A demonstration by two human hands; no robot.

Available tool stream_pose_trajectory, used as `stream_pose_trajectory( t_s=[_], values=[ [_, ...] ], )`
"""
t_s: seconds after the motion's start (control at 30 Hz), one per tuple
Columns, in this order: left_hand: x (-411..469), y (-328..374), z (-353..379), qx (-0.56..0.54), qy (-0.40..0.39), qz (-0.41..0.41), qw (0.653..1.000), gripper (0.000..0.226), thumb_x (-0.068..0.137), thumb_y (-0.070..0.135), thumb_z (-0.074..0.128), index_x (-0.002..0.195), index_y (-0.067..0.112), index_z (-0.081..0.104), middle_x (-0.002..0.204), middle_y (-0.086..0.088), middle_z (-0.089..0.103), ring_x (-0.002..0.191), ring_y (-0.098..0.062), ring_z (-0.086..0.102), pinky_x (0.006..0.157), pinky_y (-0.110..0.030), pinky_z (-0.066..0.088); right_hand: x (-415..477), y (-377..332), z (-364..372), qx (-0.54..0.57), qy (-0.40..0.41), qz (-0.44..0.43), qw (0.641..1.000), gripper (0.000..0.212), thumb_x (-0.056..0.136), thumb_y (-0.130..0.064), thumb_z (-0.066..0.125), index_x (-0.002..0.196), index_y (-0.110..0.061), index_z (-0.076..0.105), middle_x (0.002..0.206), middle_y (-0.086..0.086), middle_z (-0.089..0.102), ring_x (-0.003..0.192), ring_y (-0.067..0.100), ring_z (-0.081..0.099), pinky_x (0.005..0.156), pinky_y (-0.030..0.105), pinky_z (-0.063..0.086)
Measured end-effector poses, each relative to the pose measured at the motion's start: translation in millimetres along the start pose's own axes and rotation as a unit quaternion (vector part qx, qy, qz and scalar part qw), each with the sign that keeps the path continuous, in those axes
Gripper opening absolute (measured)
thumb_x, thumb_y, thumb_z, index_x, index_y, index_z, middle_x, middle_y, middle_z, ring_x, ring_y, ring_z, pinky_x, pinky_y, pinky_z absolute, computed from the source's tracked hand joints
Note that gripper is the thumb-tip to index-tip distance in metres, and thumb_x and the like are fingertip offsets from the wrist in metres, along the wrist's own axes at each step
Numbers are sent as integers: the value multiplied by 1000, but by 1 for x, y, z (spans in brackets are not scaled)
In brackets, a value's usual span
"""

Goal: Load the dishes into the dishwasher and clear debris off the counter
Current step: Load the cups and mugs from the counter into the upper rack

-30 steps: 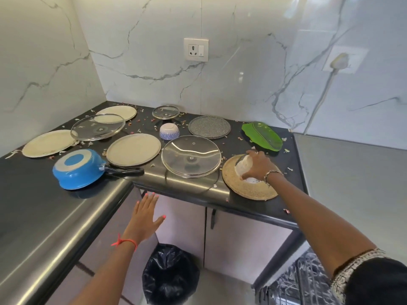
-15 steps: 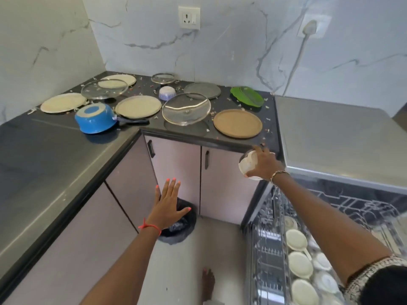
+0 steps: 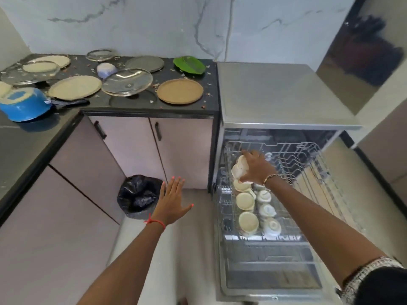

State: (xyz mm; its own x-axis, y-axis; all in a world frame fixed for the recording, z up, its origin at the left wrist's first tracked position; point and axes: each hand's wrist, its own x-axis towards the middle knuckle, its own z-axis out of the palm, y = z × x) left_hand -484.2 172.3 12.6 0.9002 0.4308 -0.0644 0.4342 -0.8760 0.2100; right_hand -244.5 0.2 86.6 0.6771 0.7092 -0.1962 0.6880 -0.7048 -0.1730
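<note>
Only the head view is here. In the middle right of the frame the right hand (image 3: 253, 167) is curled around a small white bowl (image 3: 239, 170), which it holds tilted over the rear left corner of the dishwasher's wire rack (image 3: 308, 155). The rack stands out of the open dishwasher (image 3: 275, 93), whose steel top fills the upper right. Just below the held bowl, along the rack's left side, sits a row of cream bowls (image 3: 245, 201) turned bottom up, with a row of white cups (image 3: 267, 211) right beside them.

The left hand (image 3: 174, 201) is at the centre of the frame, palm down, fingers straight and spread, holding nothing and touching nothing. To its left is a bin lined with a black bag (image 3: 138, 194) on the floor.

The dark counter (image 3: 22, 139) runs across the upper left. On it, nearest the dishwasher, lies a brown plate (image 3: 180, 91), with a green leaf-shaped plate (image 3: 189, 65) behind it. Left of the brown plate a large glass lid (image 3: 127, 82) lies tilted, a grey plate (image 3: 145, 64) and an upturned blue-and-white bowl (image 3: 106, 69) beyond it. Further left come a beige plate (image 3: 74, 87) and a blue pan (image 3: 24, 104), bottom up at the frame's left edge. Small bits of debris (image 3: 204, 93) are scattered among the dishes.
</note>
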Motion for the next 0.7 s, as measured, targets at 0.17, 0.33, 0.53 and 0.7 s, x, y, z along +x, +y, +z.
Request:
stream_pose_trajectory(
  t_s=[0.17, 0.33, 0.53, 0.7],
  values=[
    [18, 76, 33, -32, -14, 38, 999, 104, 63, 70, 10, 149, 12, 9, 158, -4, 4, 146, -20, -6, 114, -36, -13, -28, 85, 25, -25, -1, 25, 999, 100, 63, -39, 80, 143, -19, 22, 143, 17, 30, 127, 38, 37, 102, 47, 39],
    [29, 154, 74, -72, -21, 59, 995, 98, 71, 67, 19, 147, 5, 17, 155, -11, 14, 145, -24, 2, 113, -34, -8, -47, 183, 46, -6, -41, 53, 998, 100, 65, -38, 80, 144, -19, 20, 148, 14, 22, 130, 39, 31, 100, 52, 40],
    [32, 217, 114, -91, -67, 30, 993, 91, 76, 61, 25, 145, 2, 24, 154, -14, 18, 144, -25, 7, 115, -41, 1, -69, 269, 70, -25, -76, 51, 995, 100, 67, -37, 77, 144, -15, 16, 144, 14, 26, 126, 38, 36, 97, 49, 43],
    [35, 232, 134, -87, -108, 23, 990, 81, 81, 52, 32, 140, -3, 34, 149, -21, 30, 140, -35, 21, 111, -47, 13, -72, 294, 99, -37, -109, 37, 993, 90, 70, -36, 74, 140, -13, 23, 145, 16, 25, 124, 39, 37, 99, 48, 42]
  ],
)
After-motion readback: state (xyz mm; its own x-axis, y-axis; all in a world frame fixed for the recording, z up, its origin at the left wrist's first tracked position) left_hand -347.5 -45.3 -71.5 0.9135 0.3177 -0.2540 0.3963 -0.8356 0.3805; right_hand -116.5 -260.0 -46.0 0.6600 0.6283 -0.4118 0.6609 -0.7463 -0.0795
